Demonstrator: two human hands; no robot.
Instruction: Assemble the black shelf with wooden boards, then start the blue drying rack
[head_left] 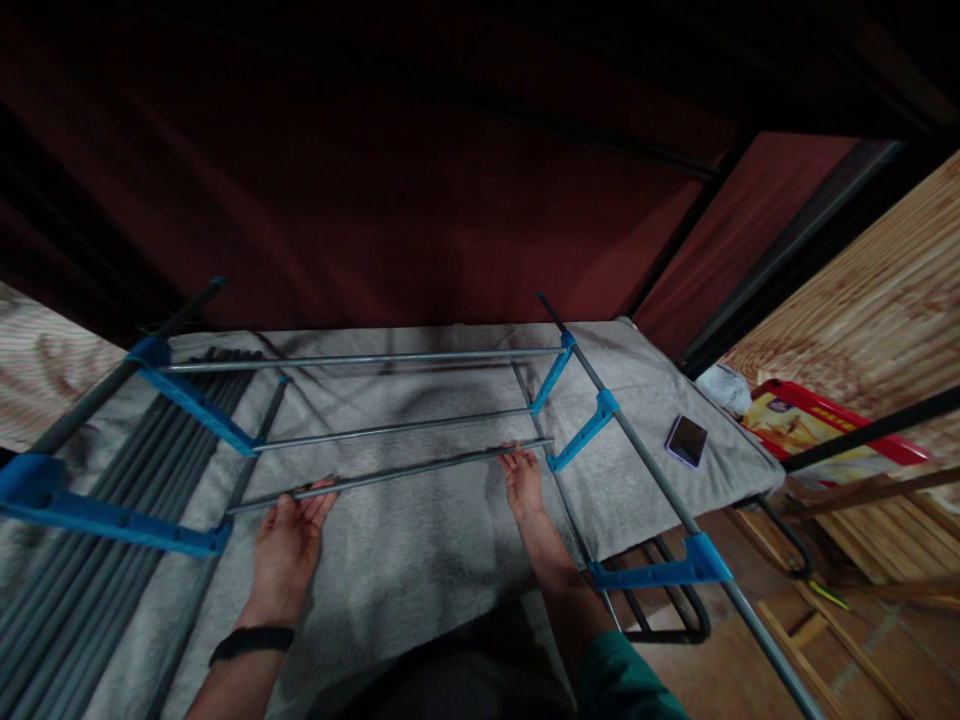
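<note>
A thin grey metal tube [420,468] lies across both my hands, spanning the width of a half-built rack. My left hand [289,535] grips it near its left end, beside a blue plastic bracket [120,522]. With its fingertips my right hand [522,478] holds the tube near its right end, close to another blue bracket [589,430]. That right end stands apart from the bracket, while the left end is at or touching its bracket. Two crossbars, a rear one [375,358] and a middle one [397,428], run between the side frames behind it.
Several loose grey tubes [127,470] lie at the left on a grey blanket [405,570]. A phone [686,441] rests on the blanket at right. Beyond are a red-edged box [817,425] and wooden pieces [877,540]. A dark red panel [420,230] stands behind.
</note>
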